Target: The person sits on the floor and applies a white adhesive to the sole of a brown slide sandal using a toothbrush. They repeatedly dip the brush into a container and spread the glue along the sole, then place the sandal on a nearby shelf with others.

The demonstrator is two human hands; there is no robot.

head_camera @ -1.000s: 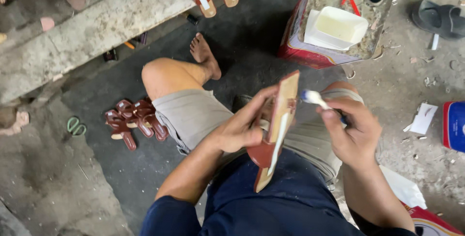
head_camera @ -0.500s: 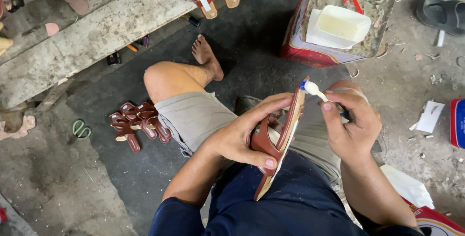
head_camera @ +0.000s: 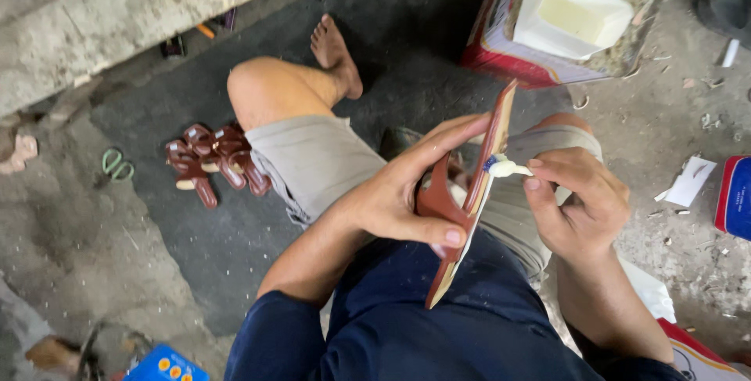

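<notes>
My left hand grips a brown sandal edge-on over my lap, fingers along its strap side and thumb pressed near the heel end. My right hand holds a small brush whose glue-covered white tip touches the sandal's pale sole side about midway along. I sit on the ground with my bare left leg bent and my foot resting on a dark mat.
A pile of brown sandal straps lies on the mat by my left knee. A red tin carrying a white glue tub stands ahead on the right. A concrete ledge runs across the upper left. Green scissors lie left.
The brush has come down from the sandal's top end to the middle of its sole. The view has shifted, so everything sits lower and closer in frame.
</notes>
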